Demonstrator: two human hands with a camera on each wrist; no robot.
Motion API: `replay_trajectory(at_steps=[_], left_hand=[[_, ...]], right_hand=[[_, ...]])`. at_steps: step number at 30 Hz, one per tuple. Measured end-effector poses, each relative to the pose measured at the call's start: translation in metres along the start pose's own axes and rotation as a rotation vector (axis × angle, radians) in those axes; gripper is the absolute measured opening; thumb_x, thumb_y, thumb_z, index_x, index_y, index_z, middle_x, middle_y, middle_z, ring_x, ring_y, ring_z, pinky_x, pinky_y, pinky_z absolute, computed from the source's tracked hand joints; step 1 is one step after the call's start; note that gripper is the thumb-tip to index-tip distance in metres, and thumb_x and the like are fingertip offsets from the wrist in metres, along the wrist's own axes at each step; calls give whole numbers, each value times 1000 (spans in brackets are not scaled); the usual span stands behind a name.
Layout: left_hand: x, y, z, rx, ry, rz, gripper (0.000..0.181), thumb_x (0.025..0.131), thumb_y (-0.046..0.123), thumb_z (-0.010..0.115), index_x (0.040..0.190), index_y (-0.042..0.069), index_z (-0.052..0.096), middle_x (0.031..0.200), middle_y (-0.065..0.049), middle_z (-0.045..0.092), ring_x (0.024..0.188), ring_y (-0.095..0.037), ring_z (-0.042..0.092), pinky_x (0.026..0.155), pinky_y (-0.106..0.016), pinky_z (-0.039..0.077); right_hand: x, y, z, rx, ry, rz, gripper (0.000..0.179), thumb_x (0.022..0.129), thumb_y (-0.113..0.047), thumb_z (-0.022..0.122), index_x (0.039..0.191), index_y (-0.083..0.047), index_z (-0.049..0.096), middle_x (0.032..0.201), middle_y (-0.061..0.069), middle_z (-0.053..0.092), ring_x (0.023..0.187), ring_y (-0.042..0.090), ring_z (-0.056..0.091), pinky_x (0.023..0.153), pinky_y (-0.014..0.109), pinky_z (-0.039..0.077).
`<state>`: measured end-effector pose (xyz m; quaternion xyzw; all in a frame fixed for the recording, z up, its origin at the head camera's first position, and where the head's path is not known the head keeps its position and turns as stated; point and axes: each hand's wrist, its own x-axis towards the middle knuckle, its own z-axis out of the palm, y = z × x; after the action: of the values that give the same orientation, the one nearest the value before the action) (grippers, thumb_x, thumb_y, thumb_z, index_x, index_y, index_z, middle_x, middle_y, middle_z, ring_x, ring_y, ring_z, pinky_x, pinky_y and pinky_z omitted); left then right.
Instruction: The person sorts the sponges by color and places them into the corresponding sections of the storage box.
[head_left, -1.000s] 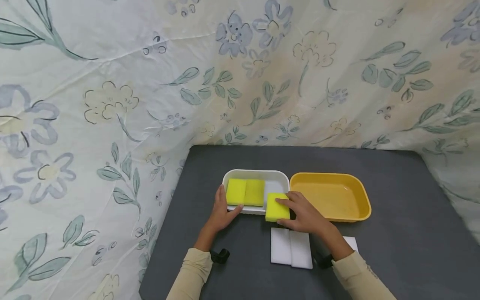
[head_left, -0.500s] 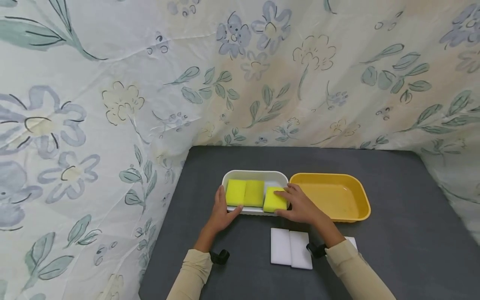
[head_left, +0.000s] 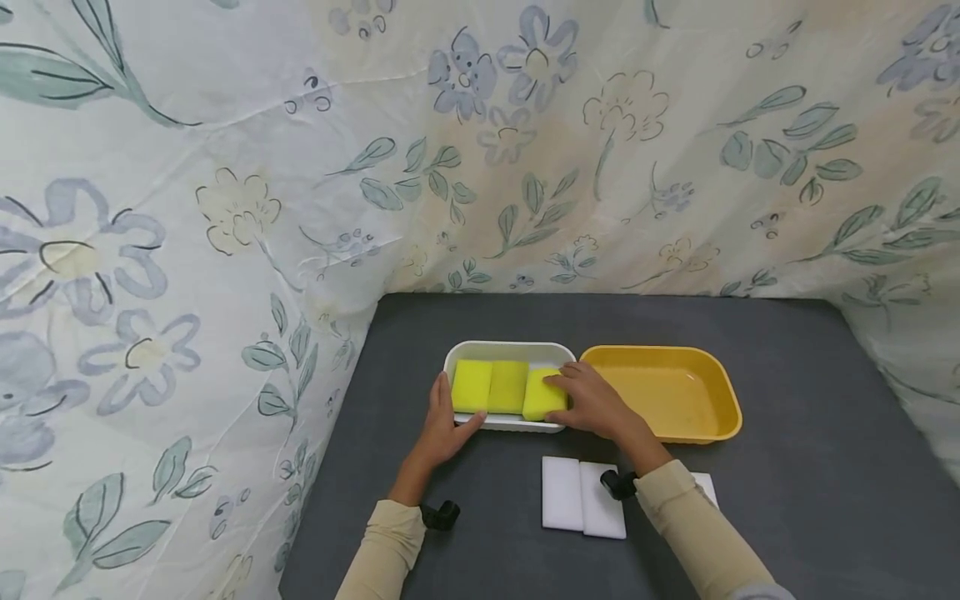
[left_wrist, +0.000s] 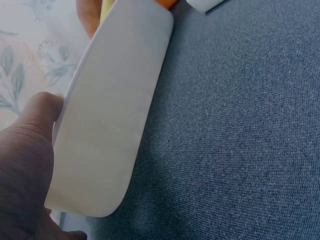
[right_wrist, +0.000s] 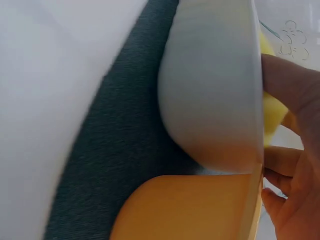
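Observation:
A white plastic tray (head_left: 517, 423) stands on the dark table, two yellow sponges (head_left: 489, 387) lying side by side in its left part. My left hand (head_left: 441, 429) grips the tray's left end, fingers along the outer side; in the left wrist view the thumb (left_wrist: 42, 107) presses at the rim. Between thumb and fingers, my right hand (head_left: 596, 404) pinches a third yellow sponge (head_left: 542, 397) at the tray's right end, slightly tilted. The right wrist view shows this sponge (right_wrist: 274, 112) partly hidden behind the thumb and the tray wall.
Right beside the white tray is an orange-yellow tray (head_left: 667, 392). In front lie two white sponge-like blocks (head_left: 562, 493), side by side, and another white block (head_left: 705, 487) partly under the right forearm. A floral cloth (head_left: 600, 208) hangs behind the table.
My right hand has carried the yellow sponge from in front of the white tray's front rim up and left into its right end. The left hand has stayed at the tray.

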<state>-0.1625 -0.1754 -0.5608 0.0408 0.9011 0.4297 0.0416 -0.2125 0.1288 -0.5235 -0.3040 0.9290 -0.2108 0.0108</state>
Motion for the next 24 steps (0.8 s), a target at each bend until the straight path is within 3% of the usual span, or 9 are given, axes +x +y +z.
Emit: replay_trajectory(at_steps=[4,10,17,24], left_hand=[[0,1,0,6,-2,-3,108,93,46,68,159,0,-4,164,-22,0,147,-41,16,112,-59,25],[0,1,1,11,-10,-5,108,93,48,68,159,1,-4,164,-21,-1,147,-40,17,112,-59,25],[-1,3,0,-5,-4,3,109,92,47,69,159,1,-4,164,-21,-1,147,-42,16,111,-61,25],[0,1,-2,-16,-3,19,108,93,44,68,159,-1,-5,164,-21,-2,148,-40,13,112,-59,24]], right_hand=[[6,1,1,-29,-31,-8,66,76,-43,87,128,-8,69,122,11,66,119,33,52,105,49,37],[8,4,5,-72,-5,-31,66,74,-42,88,126,-7,68,120,15,63,115,34,52,105,50,34],[4,6,5,42,42,-38,67,73,-35,90,129,-6,66,130,17,58,123,36,46,103,51,39],[2,6,2,127,27,25,68,74,-28,89,133,-6,63,142,21,46,123,35,44,98,52,45]])
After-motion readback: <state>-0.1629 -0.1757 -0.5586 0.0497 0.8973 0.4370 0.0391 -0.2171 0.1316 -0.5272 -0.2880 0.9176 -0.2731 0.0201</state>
